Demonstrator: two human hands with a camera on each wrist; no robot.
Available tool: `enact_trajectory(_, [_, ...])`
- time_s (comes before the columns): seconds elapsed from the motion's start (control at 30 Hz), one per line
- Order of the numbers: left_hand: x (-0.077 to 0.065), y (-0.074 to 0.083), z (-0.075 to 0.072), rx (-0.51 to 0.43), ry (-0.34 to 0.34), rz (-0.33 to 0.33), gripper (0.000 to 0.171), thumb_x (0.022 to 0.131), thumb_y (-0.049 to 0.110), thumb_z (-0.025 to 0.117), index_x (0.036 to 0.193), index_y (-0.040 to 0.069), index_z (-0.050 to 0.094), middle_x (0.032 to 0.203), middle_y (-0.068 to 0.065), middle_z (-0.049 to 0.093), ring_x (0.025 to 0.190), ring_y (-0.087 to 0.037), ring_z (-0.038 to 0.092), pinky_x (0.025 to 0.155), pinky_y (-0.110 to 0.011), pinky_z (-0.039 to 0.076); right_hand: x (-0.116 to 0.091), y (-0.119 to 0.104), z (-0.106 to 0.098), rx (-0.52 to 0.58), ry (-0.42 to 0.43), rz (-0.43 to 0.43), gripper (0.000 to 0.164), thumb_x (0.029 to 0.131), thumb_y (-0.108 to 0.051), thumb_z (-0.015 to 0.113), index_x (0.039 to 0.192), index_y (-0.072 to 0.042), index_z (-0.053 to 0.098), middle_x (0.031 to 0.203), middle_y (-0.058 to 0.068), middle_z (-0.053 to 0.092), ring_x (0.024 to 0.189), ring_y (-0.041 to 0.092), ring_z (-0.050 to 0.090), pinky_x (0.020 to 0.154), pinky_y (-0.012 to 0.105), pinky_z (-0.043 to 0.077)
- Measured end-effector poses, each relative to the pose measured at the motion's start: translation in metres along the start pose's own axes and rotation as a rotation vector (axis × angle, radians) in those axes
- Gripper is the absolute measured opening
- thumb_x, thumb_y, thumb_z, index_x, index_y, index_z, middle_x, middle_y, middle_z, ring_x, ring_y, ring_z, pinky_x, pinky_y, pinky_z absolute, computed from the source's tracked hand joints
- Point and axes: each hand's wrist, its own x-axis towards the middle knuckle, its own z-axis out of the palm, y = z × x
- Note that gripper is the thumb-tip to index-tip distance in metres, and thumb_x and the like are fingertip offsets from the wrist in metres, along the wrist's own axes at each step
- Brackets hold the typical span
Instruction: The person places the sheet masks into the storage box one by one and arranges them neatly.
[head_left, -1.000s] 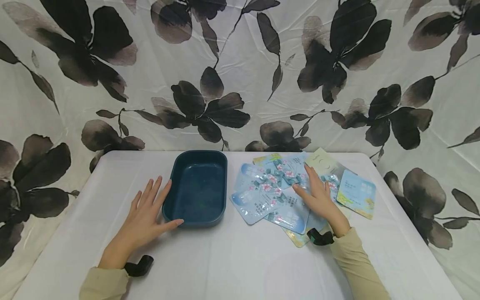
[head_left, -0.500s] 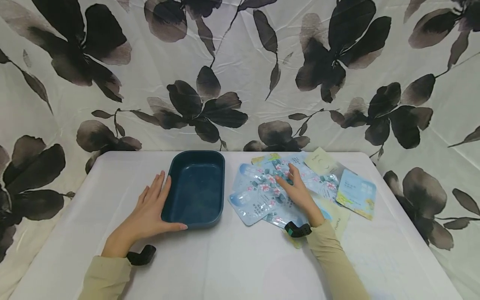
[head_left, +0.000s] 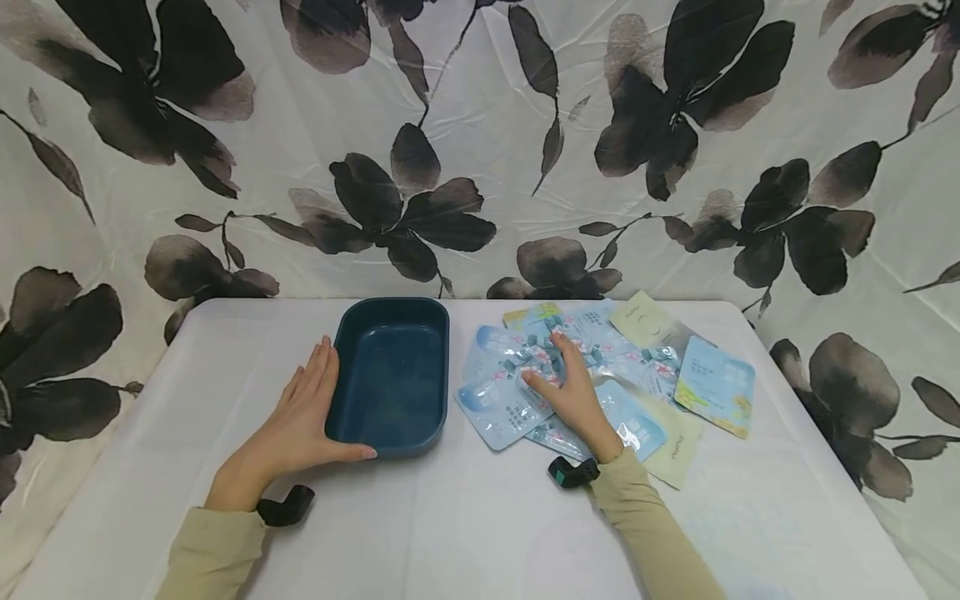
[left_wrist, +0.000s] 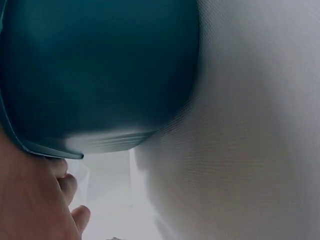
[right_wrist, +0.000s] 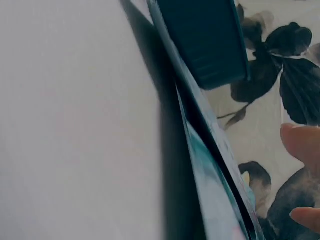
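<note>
A dark teal rectangular basin (head_left: 393, 375) stands left of centre on the white table. Along its left wall lie the straight fingers of my left hand (head_left: 296, 429), thumb at the near left corner. In the left wrist view, that hand (left_wrist: 30, 190) is right at the rim of the basin (left_wrist: 100, 65). Shiny flat blue sachets (head_left: 501, 414) with pink flowers overlap to its right. Over them hovers my right hand (head_left: 573, 400), thumb and index spread apart with nothing between. The right wrist view shows its fingertips (right_wrist: 300, 142) apart from the sachet edges (right_wrist: 215, 185).
Pale yellow-green sachets (head_left: 643, 321) lie among the pile at the back and near right. A blue sachet with a yellow corner (head_left: 715, 386) sits at its right end. A white cloth with dark flowers (head_left: 405, 208) hangs behind the table (head_left: 450, 517).
My right hand has moved left across the sachets, uncovering those at the right. My left hand has shifted slightly, its fingers drawing together along the basin's wall.
</note>
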Motion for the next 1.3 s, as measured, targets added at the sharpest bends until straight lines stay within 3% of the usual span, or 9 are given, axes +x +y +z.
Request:
enact_trajectory(0.23, [-0.001, 0.001, -0.002, 0.031, -0.008, 0.008, 0.148, 0.061, 0.079, 0.075, 0.156, -0.004, -0.002, 0.165, -0.015, -0.012, 0.151, -0.031, -0.009, 0.119, -0.058, 0.003, -0.004, 0.006, 0.012, -0.14, 0.102, -0.152, 0.074, 0.08, -0.032, 0.082, 0.138, 0.0, 0.052, 0.142, 0.022, 0.039, 0.128, 0.04, 0.035, 0.104, 0.058, 0.028])
enact_trajectory(0.53, [0.003, 0.0, -0.001, 0.039, 0.0, 0.016, 0.15, 0.058, 0.081, 0.075, 0.156, -0.004, -0.001, 0.165, -0.016, -0.01, 0.151, -0.03, -0.009, 0.119, -0.059, 0.005, -0.005, 0.004, 0.012, -0.244, 0.085, -0.098, 0.085, 0.066, -0.042, 0.092, 0.135, -0.006, 0.058, 0.124, 0.015, 0.046, 0.11, 0.033, 0.042, 0.094, 0.051, 0.029])
enact_trajectory(0.93, [0.001, -0.001, 0.001, 0.012, 0.008, 0.019, 0.149, 0.06, 0.076, 0.078, 0.156, -0.003, -0.002, 0.165, -0.016, -0.011, 0.152, -0.031, -0.007, 0.119, -0.058, 0.004, -0.006, -0.001, 0.01, -0.205, 0.049, -0.032, 0.077, 0.066, -0.035, 0.093, 0.131, -0.008, 0.063, 0.111, 0.015, 0.049, 0.097, 0.03, 0.04, 0.089, 0.048, 0.028])
enact_trajectory(1.13, [0.0, -0.002, -0.001, 0.018, -0.003, 0.007, 0.148, 0.061, 0.078, 0.076, 0.156, -0.002, -0.004, 0.165, -0.013, -0.015, 0.151, -0.03, -0.009, 0.119, -0.058, 0.004, -0.006, -0.002, 0.011, -0.13, 0.074, -0.061, 0.064, 0.067, -0.026, 0.093, 0.122, -0.008, 0.068, 0.108, 0.014, 0.05, 0.101, 0.032, 0.041, 0.092, 0.051, 0.028])
enact_trajectory(1.3, [0.0, -0.002, -0.001, 0.011, -0.011, 0.004, 0.148, 0.062, 0.077, 0.076, 0.156, -0.001, -0.006, 0.164, -0.011, -0.017, 0.151, -0.029, -0.01, 0.119, -0.057, 0.002, -0.006, 0.0, 0.011, -0.045, 0.09, -0.127, 0.051, 0.068, -0.016, 0.093, 0.114, -0.008, 0.071, 0.106, 0.011, 0.057, 0.103, 0.03, 0.047, 0.092, 0.045, 0.031])
